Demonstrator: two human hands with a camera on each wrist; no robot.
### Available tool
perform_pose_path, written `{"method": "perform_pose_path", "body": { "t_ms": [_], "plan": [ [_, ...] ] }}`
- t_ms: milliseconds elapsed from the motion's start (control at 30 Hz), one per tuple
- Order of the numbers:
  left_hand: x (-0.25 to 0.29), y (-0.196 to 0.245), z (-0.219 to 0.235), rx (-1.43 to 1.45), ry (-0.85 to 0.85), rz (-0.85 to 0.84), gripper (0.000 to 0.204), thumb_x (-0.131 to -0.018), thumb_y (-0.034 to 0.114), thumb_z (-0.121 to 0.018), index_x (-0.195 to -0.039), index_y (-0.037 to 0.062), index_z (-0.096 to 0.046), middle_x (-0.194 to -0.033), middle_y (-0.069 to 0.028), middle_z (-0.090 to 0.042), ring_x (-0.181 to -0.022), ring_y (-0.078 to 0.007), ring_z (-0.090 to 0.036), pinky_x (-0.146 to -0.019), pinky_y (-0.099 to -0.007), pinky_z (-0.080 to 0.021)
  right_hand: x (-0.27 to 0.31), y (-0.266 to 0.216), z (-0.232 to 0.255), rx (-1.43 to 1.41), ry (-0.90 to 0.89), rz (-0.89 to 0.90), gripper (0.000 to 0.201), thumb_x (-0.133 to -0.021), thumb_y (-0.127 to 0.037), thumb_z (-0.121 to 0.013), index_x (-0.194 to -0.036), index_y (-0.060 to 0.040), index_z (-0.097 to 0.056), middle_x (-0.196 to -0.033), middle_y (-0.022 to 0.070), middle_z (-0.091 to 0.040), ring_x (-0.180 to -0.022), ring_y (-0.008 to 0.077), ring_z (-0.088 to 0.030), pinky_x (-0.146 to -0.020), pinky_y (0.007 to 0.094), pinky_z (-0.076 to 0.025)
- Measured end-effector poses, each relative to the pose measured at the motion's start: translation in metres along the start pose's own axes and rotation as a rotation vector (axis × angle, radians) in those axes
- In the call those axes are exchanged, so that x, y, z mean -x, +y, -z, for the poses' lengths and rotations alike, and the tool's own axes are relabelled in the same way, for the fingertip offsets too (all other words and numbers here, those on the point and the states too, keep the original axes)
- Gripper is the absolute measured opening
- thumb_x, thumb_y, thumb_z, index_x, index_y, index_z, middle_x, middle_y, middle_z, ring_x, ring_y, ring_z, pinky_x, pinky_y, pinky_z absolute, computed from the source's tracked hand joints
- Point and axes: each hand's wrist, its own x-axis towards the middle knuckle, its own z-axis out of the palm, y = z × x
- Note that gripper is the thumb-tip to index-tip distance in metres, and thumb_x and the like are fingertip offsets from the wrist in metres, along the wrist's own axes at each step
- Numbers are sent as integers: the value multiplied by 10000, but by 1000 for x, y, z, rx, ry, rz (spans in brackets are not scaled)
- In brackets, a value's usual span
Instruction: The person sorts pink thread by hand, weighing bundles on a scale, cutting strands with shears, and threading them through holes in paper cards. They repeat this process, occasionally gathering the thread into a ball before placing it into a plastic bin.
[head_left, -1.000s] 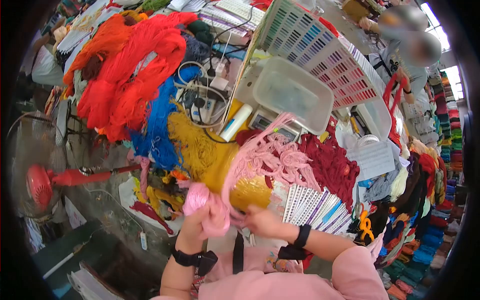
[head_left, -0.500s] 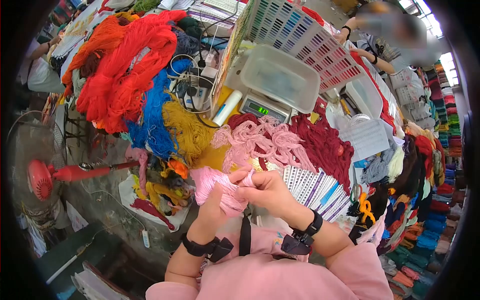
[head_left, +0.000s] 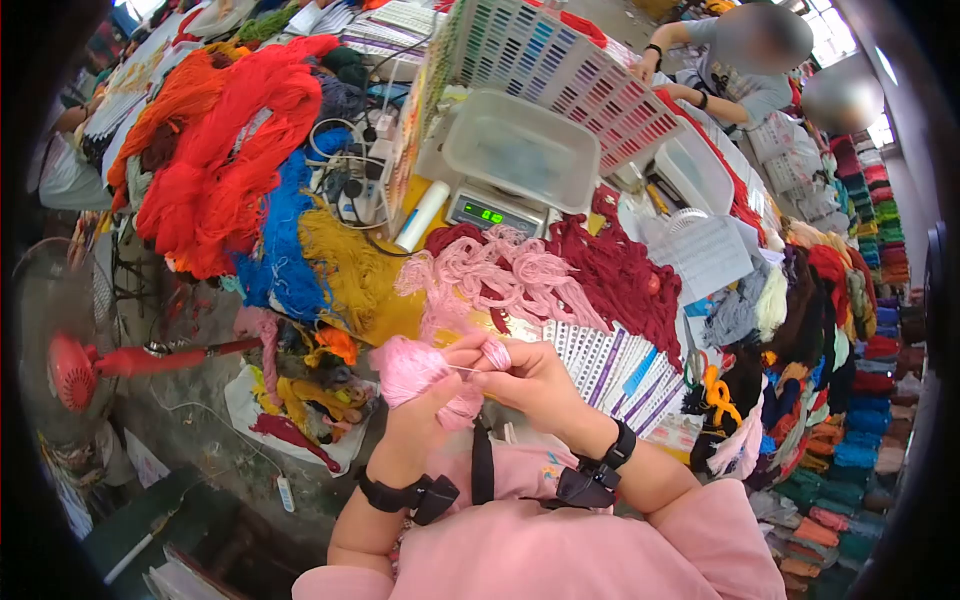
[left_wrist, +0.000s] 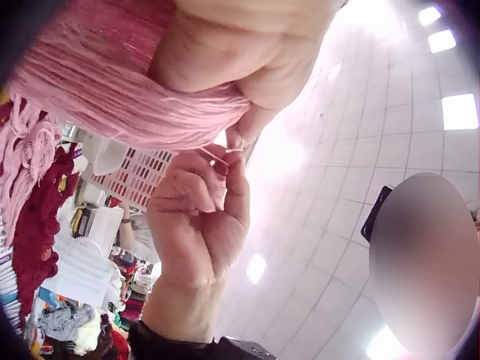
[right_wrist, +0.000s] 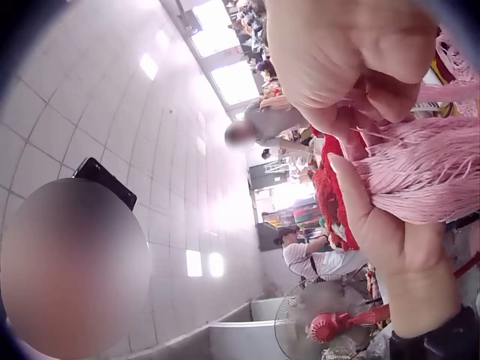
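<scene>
My left hand [head_left: 425, 395] grips a bundle of pink yarn [head_left: 408, 366] in front of my chest; the same pink yarn [left_wrist: 112, 82] fills the top of the left wrist view. My right hand [head_left: 515, 375] pinches a thin pink strand [head_left: 462, 369] stretched from the bundle, with a small loop of yarn round its fingers [head_left: 495, 354]. The right hand [left_wrist: 196, 225] appears just below the bundle in the left wrist view. In the right wrist view the pink bundle [right_wrist: 427, 169] lies across my left palm [right_wrist: 390, 240].
A loose pink yarn heap [head_left: 500, 270] and dark red yarn [head_left: 625, 275] lie in front of a scale [head_left: 490, 213] carrying a plastic tub [head_left: 520, 150]. Red, blue and yellow skeins [head_left: 250, 180] pile up left. Colour sample cards [head_left: 610, 365] lie right. A red fan [head_left: 70, 365] stands lower left. Two people work at the far table.
My hands rose and came together; the right hand moved from below the bundle to pinch and draw a thin strand sideways. The long tail to the pink heap no longer hangs taut.
</scene>
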Motion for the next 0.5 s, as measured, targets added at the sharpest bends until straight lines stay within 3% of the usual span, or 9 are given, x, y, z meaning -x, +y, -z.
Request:
{"method": "perform_pose_path", "body": {
  "t_ms": [100, 200, 233, 267, 300, 333, 400, 433, 500],
  "plan": [
    [3, -6, 3, -198, 140, 108, 448, -804, 212, -430, -1155, -41, -315, -997, -85, -478, -861, -116, -470, -734, -202, -367, 11, -4, 8, -275, -66, -118, 160, -730, -66, -538, -870, 11, -551, -650, -7, -488, -515, 38, -387, -449, 176, -303],
    [8, 6, 15, -242, 157, 276, 319, -804, 214, -424, -1007, -28, -463, -835, -61, -498, -704, -94, -462, -619, -193, -383, 26, -12, 27, -496, -136, -226, 83, -753, -131, -523, -728, -55, -541, -557, -45, -443, -420, 35, -345, -376, 176, -257],
    [14, 13, 14, -604, 109, 69, 291, -793, 250, -434, -884, -19, -497, -746, -54, -497, -670, -108, -458, -604, -221, -386, 35, -15, 44, -582, -196, -286, 88, -754, -133, -518, -717, -57, -544, -558, -45, -451, -416, 33, -348, -373, 174, -255],
    [11, 27, 18, -370, -61, 26, 300, -785, 296, -428, -803, 3, -486, -702, -49, -486, -634, -122, -449, -598, -251, -390, 43, -16, 69, -461, -56, -226, 77, -746, -123, -519, -713, -60, -550, -549, -45, -454, -412, 30, -351, -371, 172, -258],
    [36, 29, 78, -188, 127, -18, 283, -798, 279, -427, -898, 16, -460, -733, -10, -476, -590, -91, -448, -535, -227, -405, 52, -15, 101, -340, 86, -169, 66, -737, -112, -521, -710, -64, -556, -540, -44, -457, -409, 28, -355, -368, 170, -260],
    [46, 46, 96, -55, 44, -83, 227, -820, 240, -377, -924, 47, -431, -713, 5, -463, -555, -68, -435, -472, -184, -385, 61, -12, 137, -50, 339, -87, 75, -728, -92, -507, -715, -47, -565, -534, -23, -492, -422, 33, -400, -374, 167, -291],
    [75, 62, 127, -1200, 414, -465, 262, -849, 176, -214, -989, 82, -416, -831, 6, -495, -667, -38, -490, -508, -163, -403, 85, -26, 190, 245, 746, -43, 95, -732, -65, -481, -731, -14, -561, -639, 24, -559, -497, 79, -492, -434, 189, -384],
    [76, 57, 129, -1200, 390, -455, 262, -849, 176, -214, -989, 82, -416, -831, 6, -495, -667, -38, -490, -508, -163, -403, 96, -30, 202, 133, 762, 16, 115, -744, -86, -472, -733, -15, -562, -658, 18, -565, -543, 96, -512, -467, 210, -399],
    [74, 48, 121, -1020, 437, -228, 291, -854, 242, -194, -993, 119, -418, -783, 28, -475, -622, -32, -468, -465, -161, -370, 103, -32, 190, 764, 745, -21, 131, -750, -113, -475, -716, -16, -557, -608, 18, -548, -550, 90, -500, -486, 225, -394]
  ]
}}
